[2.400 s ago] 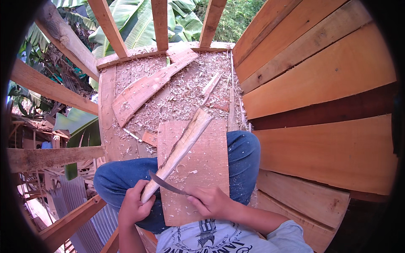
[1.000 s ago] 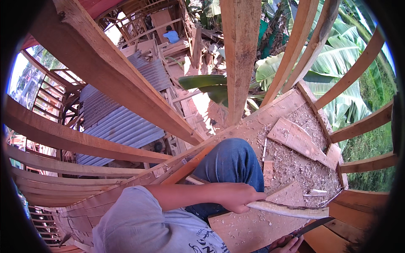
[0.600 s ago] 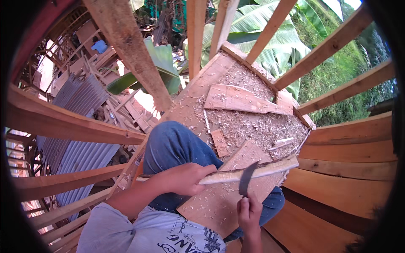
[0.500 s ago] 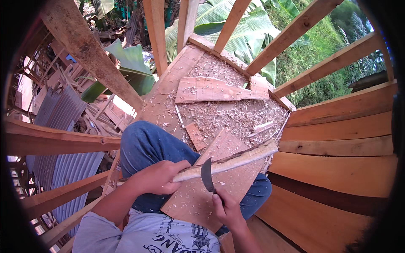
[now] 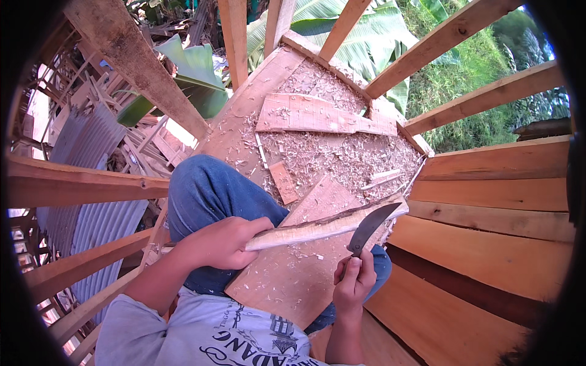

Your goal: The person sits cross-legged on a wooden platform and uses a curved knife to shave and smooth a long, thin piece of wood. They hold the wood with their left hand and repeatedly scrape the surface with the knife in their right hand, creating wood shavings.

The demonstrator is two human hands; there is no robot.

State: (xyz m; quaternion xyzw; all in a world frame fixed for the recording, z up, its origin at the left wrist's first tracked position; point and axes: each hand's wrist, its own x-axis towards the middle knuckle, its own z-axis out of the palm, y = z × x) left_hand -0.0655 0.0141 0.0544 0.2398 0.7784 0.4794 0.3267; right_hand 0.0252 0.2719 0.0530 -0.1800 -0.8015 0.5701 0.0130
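My left hand (image 5: 240, 242) is closed around the near left end of a long pale strip of wood (image 5: 323, 227), which has dark bark along its upper edge. The strip slants up to the right, lying over a flat wooden board (image 5: 278, 283) across my lap. In my right hand (image 5: 354, 282) is a knife (image 5: 371, 227) with a dark curved blade and a short handle, fingers wrapped round it. Its blade points up and right, overlapping the strip near its far end; whether the edge touches the wood I cannot tell. A few shavings lie on the board.
Wood shavings (image 5: 329, 161) cover the floor ahead, around a shaped plank (image 5: 305, 114) and a small reddish wood piece (image 5: 283, 182). Plank walling (image 5: 476, 238) rises close on my right. Wooden rails (image 5: 85, 185) stand at my left, with corrugated sheets (image 5: 113, 238) below.
The knife has moved right along the strip, from near my left hand toward the far end, and its blade has tilted right. My left hand keeps its hold. The view has shifted slightly.
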